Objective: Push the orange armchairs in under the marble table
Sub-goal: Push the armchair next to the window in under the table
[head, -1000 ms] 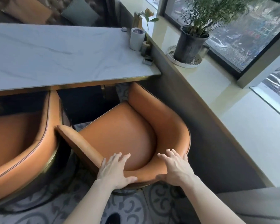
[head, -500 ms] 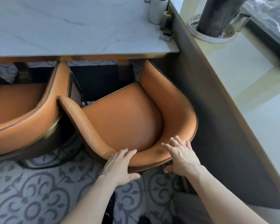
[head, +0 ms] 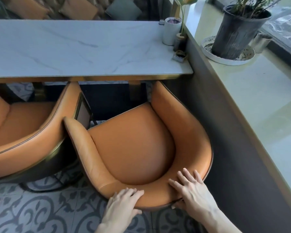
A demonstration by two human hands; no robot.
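An orange armchair (head: pixel 133 142) stands in front of the white marble table (head: pixel 77 47), angled, its right arm tip just under the table edge. My left hand (head: pixel 123 204) grips the top of its curved backrest, fingers over the rim and thumb behind. My right hand (head: pixel 191 190) lies on the backrest to the right, fingers spread over the top, thumb under the outer edge. A second orange armchair (head: pixel 23 125) sits at the left, its arm touching the first chair's left arm, its front partly under the table.
A dark low wall (head: pixel 228 148) with a pale ledge runs close along the chair's right side. A potted plant (head: pixel 237 31) on a saucer stands on the ledge. A white cup (head: pixel 170 31) and small items sit at the table's right end. Patterned floor tiles (head: pixel 40 212) lie below.
The chair has moved forward toward the table with both hands on its backrest. The view has tilted back up, showing more tabletop and the plant.
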